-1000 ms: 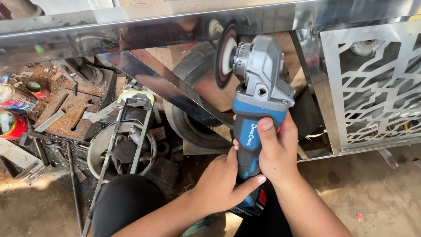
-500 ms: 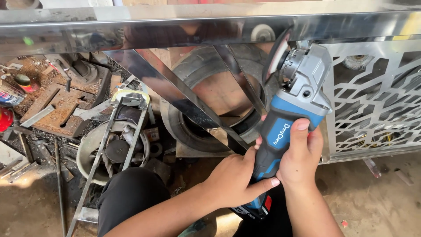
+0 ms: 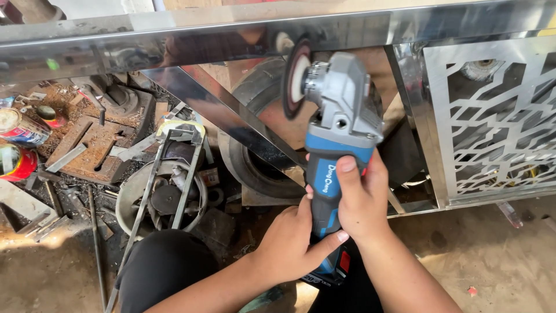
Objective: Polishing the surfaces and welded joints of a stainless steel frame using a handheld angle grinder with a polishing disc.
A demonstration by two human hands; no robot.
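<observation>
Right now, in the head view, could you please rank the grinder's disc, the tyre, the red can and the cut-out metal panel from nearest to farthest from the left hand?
1. Tyre, just up-left of the left hand.
2. Grinder's disc, straight above.
3. Cut-out metal panel, far right.
4. Red can, far left edge; its gap looks slightly larger than the panel's.

Upper can: a cylindrical tin (image 3: 20, 127) lay on its side at the left edge, wrapped in a white, blue and red label.
Lower can: a red tin (image 3: 16, 163) just below it, also on its side.
Grinder label: white lettering patch (image 3: 330, 178) on the blue handle.
Screens, signs: none.
</observation>
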